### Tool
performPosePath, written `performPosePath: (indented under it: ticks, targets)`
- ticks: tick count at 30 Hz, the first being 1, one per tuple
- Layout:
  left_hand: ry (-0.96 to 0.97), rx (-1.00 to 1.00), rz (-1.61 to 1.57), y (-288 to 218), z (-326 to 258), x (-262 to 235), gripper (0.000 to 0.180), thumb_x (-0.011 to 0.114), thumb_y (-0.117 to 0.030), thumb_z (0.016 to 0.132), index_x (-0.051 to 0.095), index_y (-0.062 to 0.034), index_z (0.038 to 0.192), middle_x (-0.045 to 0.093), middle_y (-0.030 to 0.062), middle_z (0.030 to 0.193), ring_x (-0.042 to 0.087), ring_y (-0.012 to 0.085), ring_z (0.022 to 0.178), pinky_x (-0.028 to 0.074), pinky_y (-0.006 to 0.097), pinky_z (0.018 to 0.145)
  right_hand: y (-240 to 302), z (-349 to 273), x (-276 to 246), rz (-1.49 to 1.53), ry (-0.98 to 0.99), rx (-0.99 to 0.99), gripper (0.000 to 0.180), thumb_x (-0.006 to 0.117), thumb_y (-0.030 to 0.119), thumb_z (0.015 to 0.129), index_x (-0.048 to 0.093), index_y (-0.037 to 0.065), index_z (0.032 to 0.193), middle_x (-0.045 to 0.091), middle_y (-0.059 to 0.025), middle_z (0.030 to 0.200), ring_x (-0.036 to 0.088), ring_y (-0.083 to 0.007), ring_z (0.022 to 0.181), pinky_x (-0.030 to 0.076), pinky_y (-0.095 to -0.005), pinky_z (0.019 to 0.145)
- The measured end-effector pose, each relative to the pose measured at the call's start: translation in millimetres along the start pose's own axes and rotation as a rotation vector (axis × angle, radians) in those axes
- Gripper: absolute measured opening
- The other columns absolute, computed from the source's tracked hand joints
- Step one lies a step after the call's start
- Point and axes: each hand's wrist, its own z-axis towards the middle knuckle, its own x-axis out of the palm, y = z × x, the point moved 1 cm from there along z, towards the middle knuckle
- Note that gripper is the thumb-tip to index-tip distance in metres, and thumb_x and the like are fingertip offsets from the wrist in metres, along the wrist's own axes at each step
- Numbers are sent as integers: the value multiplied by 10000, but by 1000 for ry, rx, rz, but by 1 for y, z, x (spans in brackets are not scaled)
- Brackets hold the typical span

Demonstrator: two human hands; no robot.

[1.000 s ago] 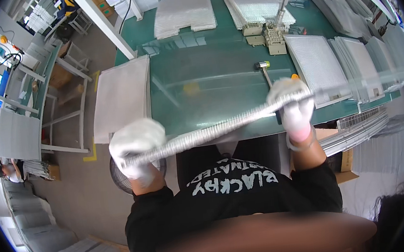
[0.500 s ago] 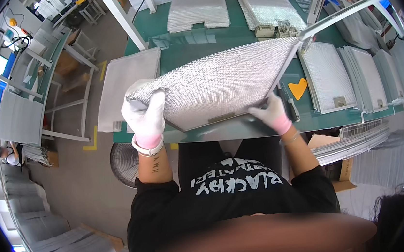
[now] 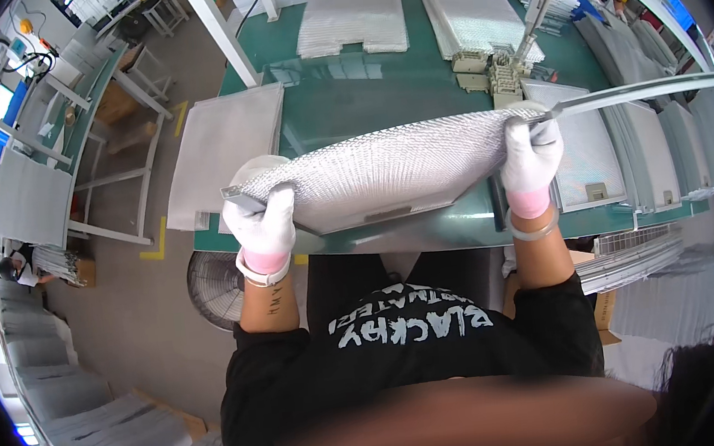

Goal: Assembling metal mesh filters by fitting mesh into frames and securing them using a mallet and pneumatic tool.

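A silvery metal mesh filter panel [image 3: 386, 168] is tilted up above the near edge of the green table, its far edge bowed. My left hand [image 3: 262, 215], in a white and pink glove, grips its left corner, where the cut end of a metal frame strip shows. On the right corner my right hand [image 3: 533, 159], gloved likewise, is closed with the thumb up. From that corner a long metal frame strip [image 3: 641, 94] sticks out to the right. A small dark-edged tab [image 3: 388, 214] sits on the panel's near edge. The fingers behind the panel are hidden.
On the green table [image 3: 328, 101] lie mesh sheets [image 3: 350, 19], a filter stack [image 3: 475, 18] and small metal corner pieces [image 3: 502, 78]. Framed filters [image 3: 580, 176] line the right side. Pale sheets [image 3: 229, 145] overhang the left edge. A floor fan [image 3: 216, 290] stands below.
My right hand has moved from the near edge up to the panel's right corner. The panel's right side has dropped, and the projecting strip has swung flatter and further right.
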Motion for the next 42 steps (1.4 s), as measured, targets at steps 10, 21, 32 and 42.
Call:
performPosePath:
  ticks: [10, 21, 32, 42]
  targets:
    - [28, -53, -63, 11, 9, 9, 201, 579, 10, 814, 639, 48, 1003, 659, 69, 950, 607, 137, 855, 478, 281, 796, 54, 25, -20, -453, 297, -243, 828, 768, 36, 720, 367, 7, 1444, 611, -104, 958, 654, -205, 866, 521, -301, 745]
    - [151, 14, -166, 16, 14, 17, 171, 634, -27, 839, 622, 29, 1000, 660, 85, 981, 607, 143, 886, 478, 288, 812, 121, 73, -11, -817, 1118, -576, 693, 605, 27, 799, 414, 152, 1453, 584, -123, 739, 593, -323, 679, 485, -401, 616]
    - [201, -30, -224, 17, -1, 12, 256, 699, -119, 865, 626, 19, 1069, 663, 59, 1023, 609, 130, 911, 480, 284, 830, 161, 67, 31, -1007, 1380, -710, 779, 635, 22, 740, 411, 208, 1463, 498, -74, 683, 559, -268, 609, 465, -375, 576]
    - [186, -67, -230, 16, 5, 14, 190, 701, -132, 863, 636, 8, 973, 649, 49, 952, 596, 122, 852, 480, 269, 774, 163, 69, 12, -1107, 1330, -682, 824, 623, -49, 684, 438, 201, 1448, 487, -88, 699, 557, -288, 637, 457, -386, 593]
